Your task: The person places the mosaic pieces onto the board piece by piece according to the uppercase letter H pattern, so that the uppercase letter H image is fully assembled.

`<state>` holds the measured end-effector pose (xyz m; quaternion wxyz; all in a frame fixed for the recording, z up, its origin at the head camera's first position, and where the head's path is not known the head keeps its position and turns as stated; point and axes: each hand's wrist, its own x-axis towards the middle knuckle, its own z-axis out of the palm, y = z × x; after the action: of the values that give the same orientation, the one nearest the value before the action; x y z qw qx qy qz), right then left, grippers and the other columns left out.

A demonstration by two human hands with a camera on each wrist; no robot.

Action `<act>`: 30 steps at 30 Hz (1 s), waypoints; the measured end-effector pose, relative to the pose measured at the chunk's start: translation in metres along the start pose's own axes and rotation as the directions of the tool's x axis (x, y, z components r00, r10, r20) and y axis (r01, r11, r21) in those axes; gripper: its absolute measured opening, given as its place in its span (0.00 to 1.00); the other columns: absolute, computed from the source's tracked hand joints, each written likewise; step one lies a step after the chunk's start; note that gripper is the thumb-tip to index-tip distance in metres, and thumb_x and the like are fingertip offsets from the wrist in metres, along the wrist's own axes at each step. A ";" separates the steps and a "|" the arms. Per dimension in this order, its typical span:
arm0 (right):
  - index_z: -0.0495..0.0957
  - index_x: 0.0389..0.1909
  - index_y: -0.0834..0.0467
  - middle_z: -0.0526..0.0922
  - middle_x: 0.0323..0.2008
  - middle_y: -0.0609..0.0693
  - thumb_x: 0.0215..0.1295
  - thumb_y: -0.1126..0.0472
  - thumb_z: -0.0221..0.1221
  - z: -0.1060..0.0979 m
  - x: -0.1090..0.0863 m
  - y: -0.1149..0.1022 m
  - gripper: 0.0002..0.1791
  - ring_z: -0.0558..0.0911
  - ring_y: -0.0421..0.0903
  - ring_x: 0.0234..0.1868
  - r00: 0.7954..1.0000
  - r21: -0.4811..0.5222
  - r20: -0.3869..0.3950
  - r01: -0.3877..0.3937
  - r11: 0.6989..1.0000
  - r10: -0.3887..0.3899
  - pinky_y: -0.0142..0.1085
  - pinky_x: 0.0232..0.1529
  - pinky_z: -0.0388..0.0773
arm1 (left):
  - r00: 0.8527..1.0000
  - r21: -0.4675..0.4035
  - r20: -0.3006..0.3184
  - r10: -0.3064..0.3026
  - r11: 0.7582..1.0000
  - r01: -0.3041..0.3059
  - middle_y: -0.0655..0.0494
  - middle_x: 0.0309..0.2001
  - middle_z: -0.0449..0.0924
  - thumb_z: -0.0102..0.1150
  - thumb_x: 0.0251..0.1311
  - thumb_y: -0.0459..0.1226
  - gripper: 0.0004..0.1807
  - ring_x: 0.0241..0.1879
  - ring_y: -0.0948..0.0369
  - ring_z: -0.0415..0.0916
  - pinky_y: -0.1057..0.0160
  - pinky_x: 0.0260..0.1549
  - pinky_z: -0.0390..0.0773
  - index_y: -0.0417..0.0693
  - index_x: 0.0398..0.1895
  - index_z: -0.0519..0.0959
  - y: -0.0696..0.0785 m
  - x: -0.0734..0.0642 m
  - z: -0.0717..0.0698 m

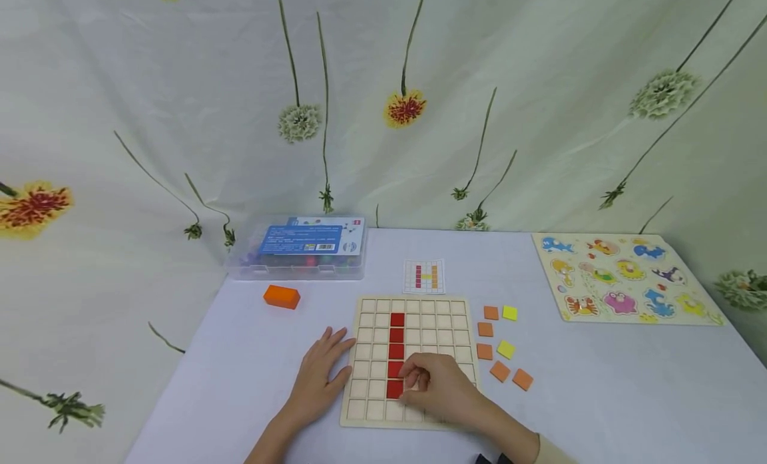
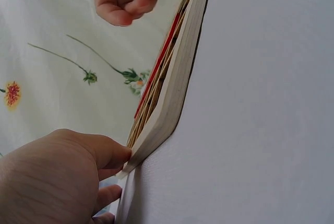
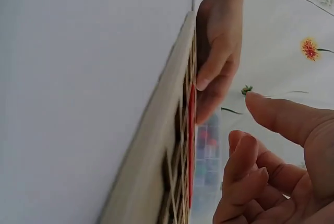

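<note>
A wooden grid board (image 1: 368, 369) lies on the table, with several red square tiles (image 1: 396, 351) forming one column in its cells. My left hand (image 1: 317, 381) rests at the board's left edge, fingers extended; in the left wrist view its thumb (image 2: 107, 151) touches the rim. Over the lower part of the board is my right hand (image 1: 443, 387), close above the lowest red tiles. Its thumb (image 3: 284, 117) and loosely bent fingers stand apart with nothing between them in the right wrist view. That hand hides some cells at the board's lower right.
Right of the board lie several orange tiles (image 1: 485, 351) and two yellow tiles (image 1: 506, 349). A small pattern card (image 1: 424, 276) lies behind it. Farther out are an orange block (image 1: 281, 296), a clear plastic box (image 1: 299, 275) and a sea-animal puzzle board (image 1: 581, 243).
</note>
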<state>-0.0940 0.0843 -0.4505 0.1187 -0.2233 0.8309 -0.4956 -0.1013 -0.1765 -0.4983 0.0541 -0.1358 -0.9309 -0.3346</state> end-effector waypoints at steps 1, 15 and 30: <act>0.82 0.37 0.57 0.79 0.27 0.41 0.53 0.63 0.70 -0.005 -0.002 -0.001 0.11 0.72 0.32 0.24 1.000 -0.004 -0.007 0.018 1.000 -0.018 0.25 0.24 0.72 | 1.000 0.000 0.001 -0.001 1.000 0.001 0.47 0.70 0.67 0.61 0.60 0.34 0.26 0.75 0.43 0.52 0.36 0.69 0.51 0.47 0.63 0.74 0.000 0.000 0.000; 0.80 0.48 0.59 0.80 0.33 0.49 0.58 0.63 0.68 -0.116 -0.025 0.027 0.17 0.73 0.37 0.27 0.946 -0.150 -0.324 -0.089 0.985 0.036 0.29 0.26 0.71 | 1.000 0.009 -0.005 0.003 1.000 -0.003 0.47 0.70 0.67 0.61 0.59 0.34 0.26 0.74 0.43 0.52 0.36 0.69 0.51 0.47 0.63 0.74 0.000 0.000 0.001; 0.77 0.55 0.62 0.79 0.38 0.54 0.61 0.58 0.66 -0.156 -0.023 0.083 0.23 0.73 0.47 0.35 0.868 -0.130 -0.408 -0.362 0.923 0.283 0.29 0.28 0.70 | 0.996 0.013 -0.060 0.070 0.998 -0.069 0.46 0.68 0.70 0.60 0.59 0.33 0.25 0.72 0.40 0.55 0.34 0.66 0.54 0.47 0.62 0.76 0.000 -0.002 0.001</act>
<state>-0.1604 0.2491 -0.4487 0.0128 0.0095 0.9094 -0.4156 -0.0994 -0.1765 -0.4999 0.0946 -0.1576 -0.9254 -0.3316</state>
